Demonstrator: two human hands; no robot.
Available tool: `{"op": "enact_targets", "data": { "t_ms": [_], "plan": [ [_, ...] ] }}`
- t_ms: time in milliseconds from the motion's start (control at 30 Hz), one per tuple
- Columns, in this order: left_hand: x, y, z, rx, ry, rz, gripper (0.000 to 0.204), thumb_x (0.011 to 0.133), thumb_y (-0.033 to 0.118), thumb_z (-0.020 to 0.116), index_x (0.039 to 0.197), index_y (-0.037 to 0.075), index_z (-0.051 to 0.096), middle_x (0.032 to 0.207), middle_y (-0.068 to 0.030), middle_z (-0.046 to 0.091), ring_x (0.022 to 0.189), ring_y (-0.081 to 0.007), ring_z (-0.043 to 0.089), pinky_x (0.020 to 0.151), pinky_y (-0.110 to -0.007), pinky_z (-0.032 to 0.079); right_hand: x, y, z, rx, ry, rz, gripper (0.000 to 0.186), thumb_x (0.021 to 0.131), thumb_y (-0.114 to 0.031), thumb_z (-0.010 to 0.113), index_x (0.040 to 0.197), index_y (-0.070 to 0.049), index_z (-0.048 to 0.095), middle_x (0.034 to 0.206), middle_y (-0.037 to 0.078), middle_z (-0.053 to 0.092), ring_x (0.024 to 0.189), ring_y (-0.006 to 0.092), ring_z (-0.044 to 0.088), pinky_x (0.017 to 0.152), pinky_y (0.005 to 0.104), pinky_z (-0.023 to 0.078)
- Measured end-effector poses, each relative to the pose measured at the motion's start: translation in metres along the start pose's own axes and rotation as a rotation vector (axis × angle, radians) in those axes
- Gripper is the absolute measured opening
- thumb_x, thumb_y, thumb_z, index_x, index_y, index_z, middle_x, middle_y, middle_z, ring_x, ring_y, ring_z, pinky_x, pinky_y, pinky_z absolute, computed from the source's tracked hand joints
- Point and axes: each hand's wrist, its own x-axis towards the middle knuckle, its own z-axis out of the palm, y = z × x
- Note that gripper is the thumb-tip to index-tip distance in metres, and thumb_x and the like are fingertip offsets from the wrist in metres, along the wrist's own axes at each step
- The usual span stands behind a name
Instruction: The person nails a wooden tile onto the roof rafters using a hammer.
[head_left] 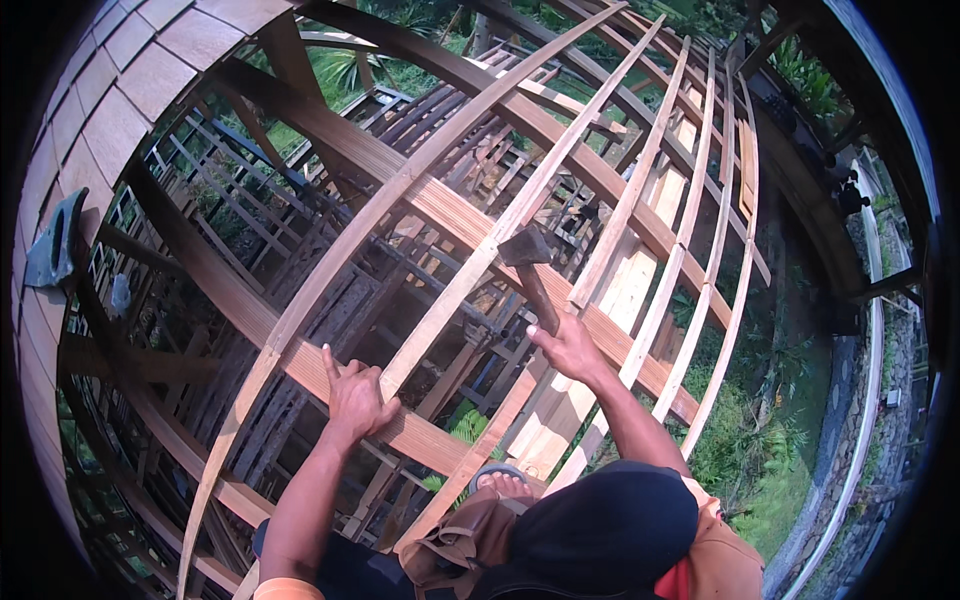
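My right hand (570, 345) is closed round the wooden handle of a hammer (525, 248), its dark, blocky head raised over the roof frame. Toward the left, my left hand (357, 400) rests at a broad brown rafter (430, 435). Its index finger stretches out while the other fingers curl at the lower end of a pale wooden batten (450, 300). That batten slants up and away to the right across several rafters. Whatever lies under the left palm is hidden.
Wooden shingles (125, 75) cover the upper left, with a dark grey curved object (60, 240) at their edge. Between the battens are open gaps down to timbers far below. My sandalled foot (500, 482) stands near a brown pouch (465, 550). Greenery (745, 440) lies below right.
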Motion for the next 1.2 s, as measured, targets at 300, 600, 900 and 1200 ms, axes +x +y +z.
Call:
{"op": "enact_targets", "data": {
  "t_ms": [300,600,900,1200],
  "plan": [
    [-0.011,-0.008,0.015,0.004,0.160,-0.003,0.051,0.068,0.040,0.069,0.090,-0.005,0.068,0.083,-0.0192,0.067,0.100,-0.0332,0.062,0.120,-0.060,-0.006,0.004,-0.035,0.012,0.214,0.254,-0.573,0.044,0.097,-0.040,0.061,0.111,0.000,0.051,0.073,0.020,0.053,0.066,0.0320,0.055,0.064,0.0423,0.045],
    [-0.015,-0.024,0.004,-0.015,0.075,-0.020,0.040,0.071,0.041,0.069,0.082,0.003,0.067,0.080,-0.0136,0.067,0.100,-0.0273,0.061,0.119,-0.063,-0.008,0.010,-0.114,-0.056,0.524,0.523,-1.331,0.031,0.102,-0.031,0.057,0.117,-0.006,0.045,0.081,0.007,0.051,0.065,0.0129,0.048,0.056,0.0281,0.044],
    [0.004,-0.002,0.004,-0.017,0.015,-0.002,0.042,0.072,0.043,0.068,0.085,0.003,0.068,0.084,-0.0139,0.068,0.103,-0.0272,0.061,0.119,-0.063,-0.009,0.051,-0.005,-0.010,-0.207,0.144,-0.106,0.027,0.095,-0.019,0.062,0.105,0.003,0.049,0.076,0.023,0.058,0.075,0.0402,0.060,0.072,0.0437,0.050],
    [-0.008,-0.011,0.007,-0.047,0.038,-0.045,0.042,0.068,0.040,0.066,0.083,0.001,0.067,0.080,-0.0153,0.066,0.102,-0.0284,0.061,0.119,-0.061,-0.008,0.028,-0.058,-0.012,0.538,0.504,-1.130,0.022,0.098,-0.019,0.061,0.105,-0.005,0.046,0.077,0.010,0.048,0.064,0.0141,0.047,0.055,0.0299,0.042]
  ]
}}
